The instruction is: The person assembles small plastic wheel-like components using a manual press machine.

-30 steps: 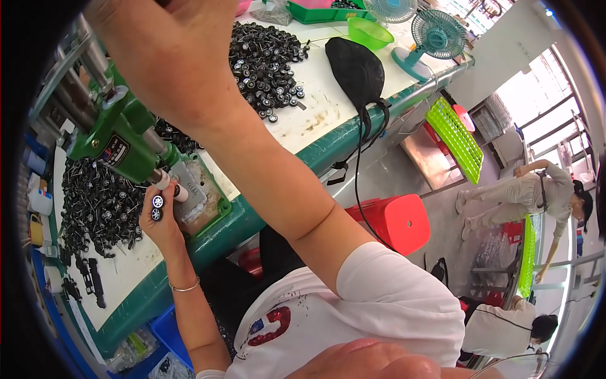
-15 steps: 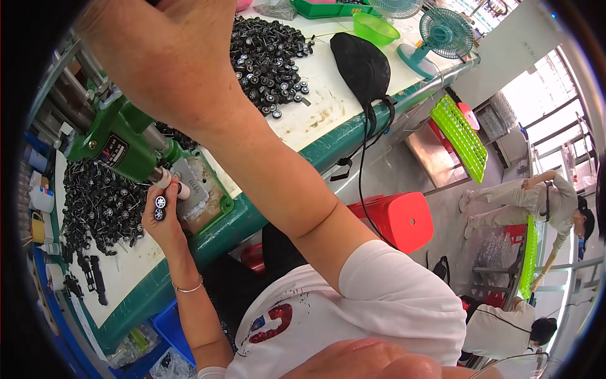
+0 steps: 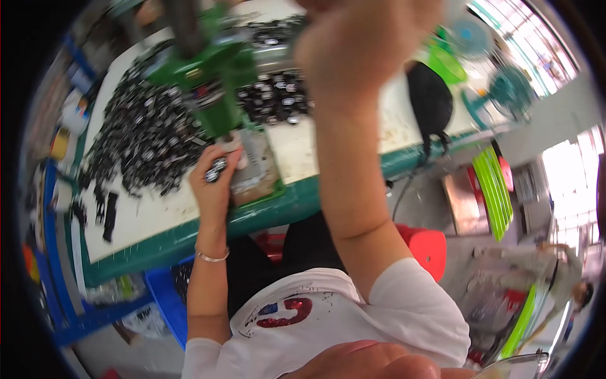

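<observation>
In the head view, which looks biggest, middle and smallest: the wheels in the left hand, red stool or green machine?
1. Green machine
2. Red stool, partly hidden
3. Wheels in the left hand

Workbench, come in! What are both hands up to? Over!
Left hand at green metal press, holding small black-and-silver wheels. Right hand raised, blurred, grip unclear. Right forearm hides part of white tabletop.
</observation>
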Motion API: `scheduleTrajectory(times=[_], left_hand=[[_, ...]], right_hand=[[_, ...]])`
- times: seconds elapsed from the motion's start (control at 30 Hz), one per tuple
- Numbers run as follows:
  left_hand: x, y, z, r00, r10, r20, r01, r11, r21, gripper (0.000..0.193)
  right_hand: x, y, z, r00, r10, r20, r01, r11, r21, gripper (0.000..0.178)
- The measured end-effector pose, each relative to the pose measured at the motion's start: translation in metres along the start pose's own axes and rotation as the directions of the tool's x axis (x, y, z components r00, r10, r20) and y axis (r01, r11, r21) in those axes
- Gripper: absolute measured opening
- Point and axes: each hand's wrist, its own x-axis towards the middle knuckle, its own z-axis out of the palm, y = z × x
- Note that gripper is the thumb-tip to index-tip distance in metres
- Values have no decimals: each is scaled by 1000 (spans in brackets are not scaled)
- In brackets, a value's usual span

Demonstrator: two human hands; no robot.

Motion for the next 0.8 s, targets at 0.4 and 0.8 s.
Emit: scheduleTrajectory(times=[0.4,0.8], left_hand=[[2,4,1,998,57,36,-50,984,-168,15],[1,17,-8,998,-57,-2,54,967,-249,13]], right_hand=[[9,8,1,991,109,76,-110,994,15,27],[49,83,0,839,508,-195,-533,840,-106,18]])
